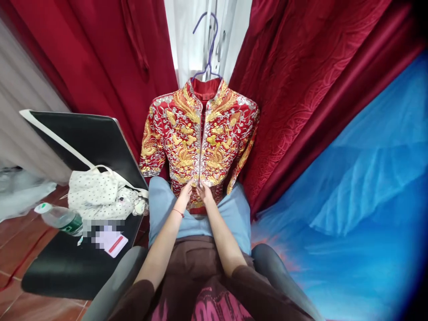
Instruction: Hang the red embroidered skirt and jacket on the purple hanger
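Observation:
A red jacket with a stand-up collar (185, 142), thickly embroidered in gold and silver, is upright in front of me on a purple hanger (211, 49). Its front edges meet in a line down the middle, parted at the neck. Low on that line, my left hand (185, 192) pinches the edge on the left side. Close beside it, my right hand (205, 193) has its fingers closed on the opposite edge. The small fastening between the fingertips is too fine to make out. The jacket's lower part lies between my knees.
At left, a black chair (50, 272) carries a dotted white cloth bag (90, 196), a water bottle (62, 218) and a partly blurred card (115, 245). Dark red curtains (284, 89) flank the window behind. Blue fabric (361, 200) spreads along the right.

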{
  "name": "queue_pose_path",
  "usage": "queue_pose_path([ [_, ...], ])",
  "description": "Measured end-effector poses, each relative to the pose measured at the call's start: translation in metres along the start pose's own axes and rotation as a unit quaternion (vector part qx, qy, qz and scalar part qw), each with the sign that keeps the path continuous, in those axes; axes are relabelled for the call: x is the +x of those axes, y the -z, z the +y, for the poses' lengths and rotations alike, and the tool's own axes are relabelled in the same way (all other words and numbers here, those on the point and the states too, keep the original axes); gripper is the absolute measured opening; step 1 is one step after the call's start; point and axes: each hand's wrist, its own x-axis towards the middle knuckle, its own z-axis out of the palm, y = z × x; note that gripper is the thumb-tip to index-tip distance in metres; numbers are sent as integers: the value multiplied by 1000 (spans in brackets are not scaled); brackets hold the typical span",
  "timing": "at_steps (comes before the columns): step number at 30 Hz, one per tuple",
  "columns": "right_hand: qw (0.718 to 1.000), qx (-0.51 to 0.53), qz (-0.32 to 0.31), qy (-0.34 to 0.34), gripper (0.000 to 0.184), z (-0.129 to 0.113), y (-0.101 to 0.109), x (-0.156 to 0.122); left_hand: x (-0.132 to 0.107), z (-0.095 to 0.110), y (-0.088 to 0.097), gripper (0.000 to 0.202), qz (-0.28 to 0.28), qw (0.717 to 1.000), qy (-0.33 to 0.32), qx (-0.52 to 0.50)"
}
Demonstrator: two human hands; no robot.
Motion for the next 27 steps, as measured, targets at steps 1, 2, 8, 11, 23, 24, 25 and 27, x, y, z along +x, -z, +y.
queue_pose_path([
  [1, 1000, 13, -5, 4, 17, 2, 3, -2, 4, -2, 1, 25, -2, 1000, 25, -11],
  [2, 1000, 24, -9, 7, 16, 3, 6, -4, 7, -5, 1, 23, -4, 999, 47, -22],
  [8, 997, 36, -62, 7, 20, -2, 9, -9, -1, -21, -8, 6, -52, 991, 72, -100],
  [11, 995, 22, -96, 1, 22, -5, 10, -12, -11, -22, -12, 6, -56, 989, 55, -125],
  [23, 994, -37, -86, 63, 27, 0, 10, -19, -26, -18, -12, 7, -46, 976, 63, -203],
  [24, 993, -46, -86, 64, 27, 1, 9, -20, -28, -17, -13, 8, -46, 974, 65, -212],
  [25, 993, -57, -87, 64, 27, 2, 9, -20, -29, -15, -14, 9, -45, 972, 65, -220],
  [27, 991, -82, -85, 62, 27, 3, 11, -22, -30, -8, -15, 13, -47, 969, 60, -236],
])
